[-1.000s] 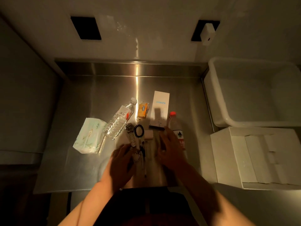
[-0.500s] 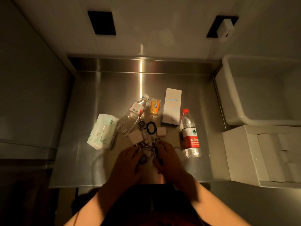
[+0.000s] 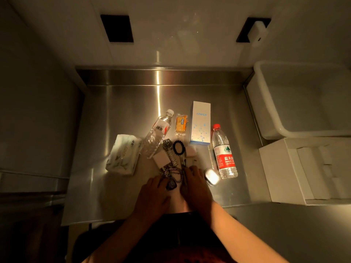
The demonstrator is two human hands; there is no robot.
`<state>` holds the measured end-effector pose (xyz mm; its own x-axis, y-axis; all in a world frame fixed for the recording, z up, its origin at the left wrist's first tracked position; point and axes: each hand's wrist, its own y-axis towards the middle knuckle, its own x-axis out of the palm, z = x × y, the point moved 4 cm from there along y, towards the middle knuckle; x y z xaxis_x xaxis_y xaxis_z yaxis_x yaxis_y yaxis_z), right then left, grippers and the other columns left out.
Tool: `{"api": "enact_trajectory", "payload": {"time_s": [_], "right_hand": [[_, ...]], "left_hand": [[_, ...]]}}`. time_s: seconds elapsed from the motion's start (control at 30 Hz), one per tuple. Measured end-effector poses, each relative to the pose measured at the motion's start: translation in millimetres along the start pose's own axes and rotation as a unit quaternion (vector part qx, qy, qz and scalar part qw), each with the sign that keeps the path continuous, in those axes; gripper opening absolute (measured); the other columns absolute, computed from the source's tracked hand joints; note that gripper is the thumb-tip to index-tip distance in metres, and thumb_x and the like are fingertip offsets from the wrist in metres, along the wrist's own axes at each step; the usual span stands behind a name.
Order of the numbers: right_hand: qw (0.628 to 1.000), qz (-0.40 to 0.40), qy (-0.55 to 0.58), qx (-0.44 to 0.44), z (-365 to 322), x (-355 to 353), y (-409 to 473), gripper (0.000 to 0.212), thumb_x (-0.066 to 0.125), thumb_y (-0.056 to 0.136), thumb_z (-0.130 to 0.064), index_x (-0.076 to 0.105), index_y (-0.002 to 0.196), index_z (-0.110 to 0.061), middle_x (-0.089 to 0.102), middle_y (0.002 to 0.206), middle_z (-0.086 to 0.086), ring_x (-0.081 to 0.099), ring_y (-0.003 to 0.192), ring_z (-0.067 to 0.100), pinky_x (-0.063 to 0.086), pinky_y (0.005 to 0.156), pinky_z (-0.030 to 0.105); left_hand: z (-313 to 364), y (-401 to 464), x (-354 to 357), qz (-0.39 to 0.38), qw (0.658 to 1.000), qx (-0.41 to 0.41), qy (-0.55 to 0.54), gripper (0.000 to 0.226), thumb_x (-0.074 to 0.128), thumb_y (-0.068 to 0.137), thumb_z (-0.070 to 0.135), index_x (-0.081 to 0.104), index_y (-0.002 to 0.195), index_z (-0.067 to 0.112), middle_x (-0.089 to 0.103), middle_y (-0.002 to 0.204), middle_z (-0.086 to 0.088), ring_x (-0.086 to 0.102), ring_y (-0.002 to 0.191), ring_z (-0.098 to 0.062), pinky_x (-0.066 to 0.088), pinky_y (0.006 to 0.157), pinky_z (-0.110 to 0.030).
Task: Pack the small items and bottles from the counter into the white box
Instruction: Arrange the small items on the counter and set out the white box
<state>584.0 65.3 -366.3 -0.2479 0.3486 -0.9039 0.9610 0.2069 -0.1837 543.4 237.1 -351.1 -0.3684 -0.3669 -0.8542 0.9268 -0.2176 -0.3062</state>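
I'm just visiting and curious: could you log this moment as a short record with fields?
surface: steel counter
bottles: red-cap bottle and clear bottle, both lying down
other items: Anker carton, tissue pack, snack, watch
left hand: on the counter by a chain
right hand: beside it
white box: open, right side, nothing packed

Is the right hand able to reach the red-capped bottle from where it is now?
Probably yes. The right hand lies just left of the red-capped bottle; only a small shiny case lies between, low and easily passed over.
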Motion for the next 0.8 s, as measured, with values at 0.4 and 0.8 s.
{"api": "enact_trajectory", "payload": {"time_s": [0.4, 0.8], "right_hand": [[0.997, -0.008, 0.040, 0.071, -19.4, -3.1, 10.3, 0.066, 0.056, 0.089, -0.004, 0.038, 0.152, -0.015, 0.053, 0.121, 0.009, 0.057, 0.103, 0.027, 0.051, 0.084, 0.036], [0.996, -0.037, 0.061, 0.054, -19.1, -0.9, 17.3, 0.038, 0.032, 0.100, -0.014, 0.053, 0.132, -0.008, 0.052, 0.109, 0.015, 0.050, 0.104, 0.029, 0.046, 0.091, 0.039]], "left_hand": [[13.2, 14.1, 5.6, 0.001, 1.000, -0.005, 0.011, 0.038, 0.064, 0.090, 0.037, 0.058, 0.125, 0.022, 0.056, 0.123, -0.002, 0.057, 0.107, -0.027, 0.052, 0.072, -0.039], [7.3, 9.1, -0.4, 0.025, 0.999, -0.039, -0.016, 0.039, 0.058, 0.092, 0.037, 0.057, 0.129, 0.023, 0.054, 0.132, 0.000, 0.055, 0.112, -0.026, 0.051, 0.083, -0.042]]}}
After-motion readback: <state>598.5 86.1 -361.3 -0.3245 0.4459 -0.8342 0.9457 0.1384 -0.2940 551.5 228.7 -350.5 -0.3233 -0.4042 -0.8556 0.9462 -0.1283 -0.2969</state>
